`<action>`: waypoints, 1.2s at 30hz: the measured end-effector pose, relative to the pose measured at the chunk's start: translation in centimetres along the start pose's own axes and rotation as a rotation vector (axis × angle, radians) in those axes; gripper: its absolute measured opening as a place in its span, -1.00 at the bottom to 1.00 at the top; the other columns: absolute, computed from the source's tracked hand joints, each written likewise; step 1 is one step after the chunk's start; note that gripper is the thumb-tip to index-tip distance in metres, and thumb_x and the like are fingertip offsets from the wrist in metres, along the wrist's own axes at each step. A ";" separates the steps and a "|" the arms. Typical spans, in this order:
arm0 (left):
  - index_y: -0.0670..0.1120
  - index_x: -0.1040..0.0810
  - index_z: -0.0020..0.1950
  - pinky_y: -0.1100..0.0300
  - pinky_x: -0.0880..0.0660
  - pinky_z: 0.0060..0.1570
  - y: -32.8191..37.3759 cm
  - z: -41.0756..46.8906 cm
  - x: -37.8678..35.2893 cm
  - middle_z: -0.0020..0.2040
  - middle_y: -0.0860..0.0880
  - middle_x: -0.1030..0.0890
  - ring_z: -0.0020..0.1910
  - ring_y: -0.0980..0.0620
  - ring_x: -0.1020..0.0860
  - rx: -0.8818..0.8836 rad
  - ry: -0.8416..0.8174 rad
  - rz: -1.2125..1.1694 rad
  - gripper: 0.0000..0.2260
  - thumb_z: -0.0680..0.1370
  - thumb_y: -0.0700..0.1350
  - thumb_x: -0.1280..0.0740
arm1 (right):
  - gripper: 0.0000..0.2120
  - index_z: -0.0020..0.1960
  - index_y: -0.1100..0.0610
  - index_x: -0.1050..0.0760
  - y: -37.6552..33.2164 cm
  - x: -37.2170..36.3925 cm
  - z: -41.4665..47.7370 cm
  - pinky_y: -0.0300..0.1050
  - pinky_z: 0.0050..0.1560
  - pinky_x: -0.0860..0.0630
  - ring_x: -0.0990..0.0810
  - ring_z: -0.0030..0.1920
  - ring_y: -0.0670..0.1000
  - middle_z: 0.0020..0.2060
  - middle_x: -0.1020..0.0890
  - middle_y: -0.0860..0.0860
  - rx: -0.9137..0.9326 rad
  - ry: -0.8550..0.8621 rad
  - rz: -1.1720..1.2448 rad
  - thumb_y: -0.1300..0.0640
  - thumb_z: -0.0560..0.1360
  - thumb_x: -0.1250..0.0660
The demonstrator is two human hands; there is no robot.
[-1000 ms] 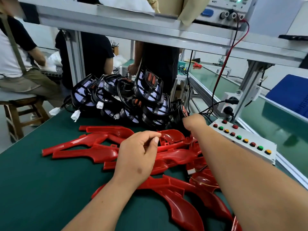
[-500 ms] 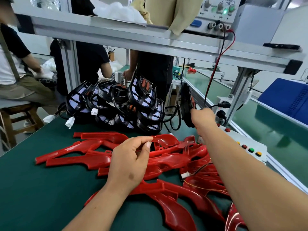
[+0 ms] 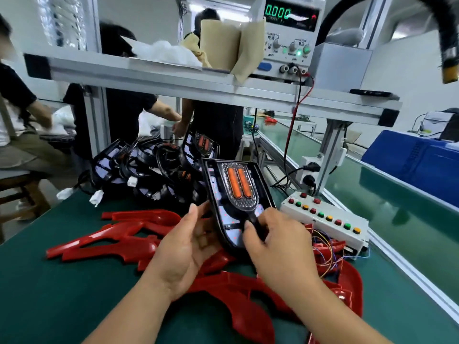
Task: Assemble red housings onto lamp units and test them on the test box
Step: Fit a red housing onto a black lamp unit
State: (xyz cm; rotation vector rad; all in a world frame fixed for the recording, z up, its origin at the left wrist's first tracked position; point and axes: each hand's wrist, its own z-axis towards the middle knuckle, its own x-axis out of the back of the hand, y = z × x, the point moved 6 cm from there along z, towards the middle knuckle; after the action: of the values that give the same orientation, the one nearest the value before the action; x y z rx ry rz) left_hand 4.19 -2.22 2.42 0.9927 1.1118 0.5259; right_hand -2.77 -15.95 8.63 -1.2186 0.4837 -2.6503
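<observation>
A black lamp unit (image 3: 236,194) with two orange bars stands tilted above the table's middle, held by both hands. My right hand (image 3: 275,249) grips its lower right edge, thumb on its face. My left hand (image 3: 186,247) cups its lower left edge with fingers curled behind it. Several red housings (image 3: 124,242) lie spread on the green mat beneath and around my hands. A pile of black lamp units (image 3: 149,167) with white connectors sits behind them. The white test box (image 3: 330,219) with red, green and yellow buttons lies to the right.
Coloured wires (image 3: 327,247) trail from the test box over the housings. A power supply (image 3: 290,36) reading 0.000 stands on the overhead shelf (image 3: 173,78). People work behind the bench. A green conveyor (image 3: 397,202) runs along the right.
My right hand pulled a lamp unit from the pile's right side toward me. My left hand left the red housings and took the unit's lower left edge.
</observation>
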 end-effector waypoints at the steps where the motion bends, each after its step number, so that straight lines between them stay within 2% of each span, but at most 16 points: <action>1: -0.07 -0.58 0.28 0.11 -0.63 -0.05 0.0 -0.1 -0.3 0.17 -0.15 -0.66 0.10 -0.07 -0.65 0.030 -0.022 -0.056 -0.47 0.51 0.21 -0.12 | -0.67 -0.32 0.02 -0.23 -0.9 -0.4 -0.9 -0.09 -0.34 -0.21 -0.50 -0.36 0.12 -0.45 -0.42 -0.06 0.049 -0.021 -0.032 -0.07 0.49 -0.29; 4: -0.08 -0.61 0.27 0.05 -0.62 0.02 0.2 -0.3 -0.4 0.25 -0.18 -0.61 0.22 -0.13 -0.59 0.053 -0.056 -0.167 -0.42 0.55 0.28 -0.07 | -0.74 -0.31 0.01 -0.30 -2.8 -0.9 -2.7 -0.17 -0.44 -0.19 -0.52 -0.46 0.08 -0.42 -0.52 -0.03 0.174 0.008 -0.142 -0.06 0.40 -0.33; 7: -0.07 -0.67 0.18 -0.04 -0.62 0.01 0.6 -0.3 1.2 0.19 -0.19 -0.64 0.15 -0.15 -0.64 0.103 0.018 -0.156 -0.39 0.48 0.35 -0.14 | -0.78 -0.29 0.05 -0.43 -3.2 -1.5 -3.7 -0.22 -0.50 -0.19 -0.51 -0.47 0.00 -0.40 -0.52 -0.07 0.261 0.019 -0.194 0.00 0.36 -0.45; 10: -0.05 -0.73 0.01 -0.02 -0.56 0.05 1.6 0.0 5.0 0.05 -0.08 -0.70 0.02 -0.14 -0.68 0.170 0.217 0.340 -0.18 0.24 0.61 -0.16 | -0.86 -0.23 0.07 -0.48 -2.7 -1.7 -3.7 -0.19 -0.44 -0.38 -0.54 -0.32 0.02 -0.31 -0.53 -0.04 0.330 0.037 -0.187 0.03 0.44 -0.34; 12: -0.07 -0.62 -0.13 0.05 -0.53 0.00 3.9 0.2 7.5 -0.03 0.01 -0.66 -0.07 -0.04 -0.61 0.037 0.362 0.738 -0.08 0.12 0.71 -0.04 | -0.87 -0.19 0.11 -0.50 -2.0 -1.7 -3.1 -0.13 -0.30 -0.46 -0.52 -0.24 0.06 -0.26 -0.53 -0.01 0.357 0.032 -0.154 0.07 0.48 -0.29; 13: -0.05 -0.54 -0.15 0.10 -0.49 -0.07 4.9 0.3 8.2 -0.08 0.01 -0.62 -0.12 0.00 -0.55 -0.054 0.398 0.790 -0.10 0.10 0.72 -0.02 | -0.89 -0.17 0.14 -0.51 -1.6 -1.7 -2.7 -0.10 -0.24 -0.47 -0.50 -0.21 0.08 -0.24 -0.53 0.00 0.374 0.021 -0.132 0.11 0.49 -0.31; 16: 0.06 -0.64 -0.06 0.02 -0.49 -0.02 5.5 1.0 8.2 -0.07 0.05 -0.69 -0.06 0.04 -0.62 -0.118 0.241 0.539 -0.30 0.17 0.61 -0.26 | -0.92 -0.10 0.18 -0.54 -0.9 -2.0 -1.6 -0.01 -0.16 -0.49 -0.47 -0.18 0.11 -0.19 -0.53 0.04 0.456 -0.038 -0.090 0.16 0.51 -0.34; 19: -0.03 -0.63 0.18 -0.17 -0.60 -0.01 3.3 0.8 6.1 0.11 -0.19 -0.68 0.07 -0.21 -0.66 0.096 -0.031 0.310 -0.51 0.39 0.25 -0.40 | -0.88 -0.04 0.20 -0.57 -0.6 -2.2 -0.7 -0.06 -0.13 -0.43 -0.46 -0.17 0.10 -0.16 -0.55 0.04 0.517 -0.037 -0.027 0.15 0.54 -0.31; 22: -0.11 -0.55 0.22 -0.10 -0.63 -0.24 2.6 0.6 5.5 0.07 -0.22 -0.68 -0.01 -0.24 -0.68 0.119 0.014 0.232 -0.60 0.43 0.02 -0.39 | -0.88 0.03 0.20 -0.61 -0.1 -2.4 -0.1 -0.16 -0.03 -0.45 -0.52 -0.11 0.09 -0.09 -0.58 0.04 0.491 -0.037 0.114 0.20 0.52 -0.39; 25: -0.09 -0.54 0.20 -0.14 -0.62 -0.21 2.7 0.9 5.8 0.04 -0.23 -0.69 -0.05 -0.25 -0.69 0.050 0.114 0.167 -0.61 0.42 0.01 -0.39 | -0.76 0.11 0.11 -0.60 1.1 -1.7 0.3 -0.39 0.06 -0.40 -0.52 -0.03 -0.11 -0.01 -0.51 -0.08 0.329 -0.058 0.368 0.12 0.45 -0.46; 27: -0.11 -0.53 0.26 -0.13 -0.62 -0.15 2.8 1.3 6.4 0.04 -0.20 -0.70 -0.04 -0.21 -0.69 0.008 0.198 0.135 -0.62 0.48 0.01 -0.37 | -0.88 -0.05 -0.05 -0.59 1.8 -0.6 0.4 -0.42 -0.09 -0.41 -0.53 -0.15 -0.15 -0.15 -0.54 -0.17 0.249 -0.176 0.491 0.01 0.42 -0.45; 29: -0.13 -0.54 0.27 -0.09 -0.63 -0.23 2.8 1.6 6.9 0.01 -0.18 -0.71 -0.06 -0.16 -0.70 -0.001 0.255 0.088 -0.68 0.57 -0.01 -0.31 | -0.83 -0.21 -0.05 -0.57 1.9 -0.6 -0.4 -0.28 -0.18 -0.47 -0.55 -0.22 -0.13 -0.25 -0.60 -0.09 0.240 -0.537 0.465 -0.12 0.39 -0.47; 31: -0.14 -0.56 0.26 -0.07 -0.63 -0.26 2.6 1.7 7.1 0.02 -0.19 -0.70 -0.05 -0.16 -0.70 0.019 0.275 0.062 -0.69 0.60 -0.01 -0.28 | -0.68 -0.09 -0.05 -0.53 2.3 -2.0 -2.9 -0.12 -0.11 -0.50 -0.54 -0.17 -0.13 -0.18 -0.58 -0.09 0.288 -0.956 0.180 -0.23 0.33 -0.48; 32: -0.15 -0.56 0.26 -0.07 -0.63 -0.26 2.6 1.7 7.1 0.03 -0.20 -0.70 -0.04 -0.16 -0.70 0.023 0.282 0.052 -0.68 0.60 0.00 -0.28 | -0.63 -0.01 -0.10 -0.45 2.5 -2.6 -4.1 -0.10 -0.05 -0.49 -0.52 -0.10 -0.10 -0.12 -0.53 -0.12 0.337 -1.059 -0.008 -0.24 0.33 -0.47; 34: -0.16 -0.57 0.27 -0.06 -0.64 -0.23 2.4 1.8 7.3 0.05 -0.21 -0.69 -0.02 -0.16 -0.69 0.022 0.296 0.035 -0.67 0.60 0.00 -0.27 | -0.65 0.02 -0.17 -0.29 2.1 -3.3 -5.4 -0.04 0.03 -0.45 -0.46 0.02 -0.03 -0.05 -0.42 -0.13 0.427 -1.061 -0.216 -0.15 0.37 -0.41; 36: -0.17 -0.57 0.28 -0.03 -0.64 -0.23 2.2 1.9 7.5 0.07 -0.21 -0.69 -0.01 -0.16 -0.69 0.040 0.318 0.016 -0.64 0.60 0.02 -0.26 | -0.68 0.05 -0.15 -0.29 1.1 -3.5 -5.6 -0.05 0.02 -0.41 -0.45 0.07 0.00 0.00 -0.41 -0.10 0.465 -1.027 -0.214 -0.05 0.42 -0.39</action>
State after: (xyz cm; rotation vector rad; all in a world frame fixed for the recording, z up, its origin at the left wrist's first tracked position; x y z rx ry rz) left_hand 9.10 3.93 0.84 0.9750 1.4022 0.6935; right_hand -4.76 -14.73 2.32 -2.2164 -0.4175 -1.7041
